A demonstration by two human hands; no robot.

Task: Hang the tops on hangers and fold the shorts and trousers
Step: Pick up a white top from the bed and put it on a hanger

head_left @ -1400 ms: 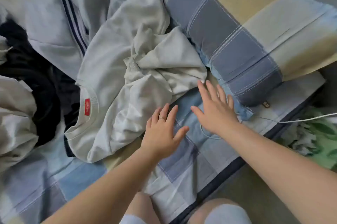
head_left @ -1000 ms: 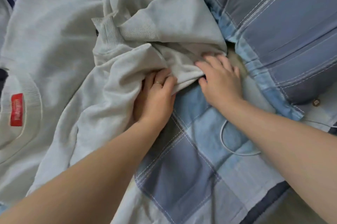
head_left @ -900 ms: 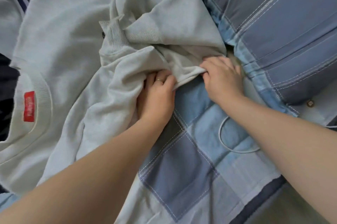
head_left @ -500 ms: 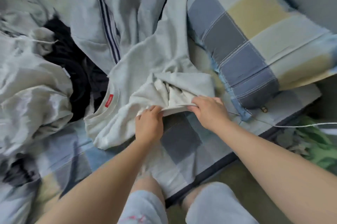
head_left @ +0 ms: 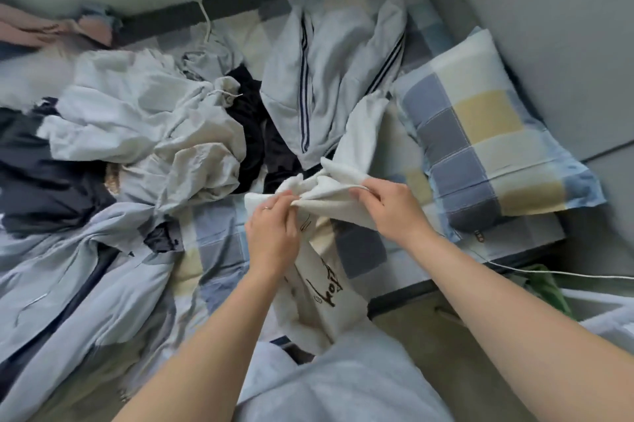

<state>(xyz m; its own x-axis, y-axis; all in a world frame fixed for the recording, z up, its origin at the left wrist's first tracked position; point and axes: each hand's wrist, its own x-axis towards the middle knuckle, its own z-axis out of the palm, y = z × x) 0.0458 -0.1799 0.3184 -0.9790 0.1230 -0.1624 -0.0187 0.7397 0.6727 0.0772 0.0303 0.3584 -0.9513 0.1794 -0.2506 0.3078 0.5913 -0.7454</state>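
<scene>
Fingers (head_left: 285, 198) of left hand (head_left: 272, 236), right hand (head_left: 391, 207) pinch white top (head_left: 338, 178)

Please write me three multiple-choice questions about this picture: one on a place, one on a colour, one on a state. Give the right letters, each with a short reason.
1. The checked pillow lies:
A) at the person's left
B) at the person's right
C) on the floor

2. What colour are the stripes on the grey trousers?
A) dark blue
B) red
C) yellow

3. The white top is:
A) hung on a hanger
B) folded flat
C) gripped by the left hand and the right hand

Answers:
1 B: the pillow lies beyond the right hand.
2 A: dark blue lines run down the legs.
3 C: both hands pinch its bunched cloth.
</scene>
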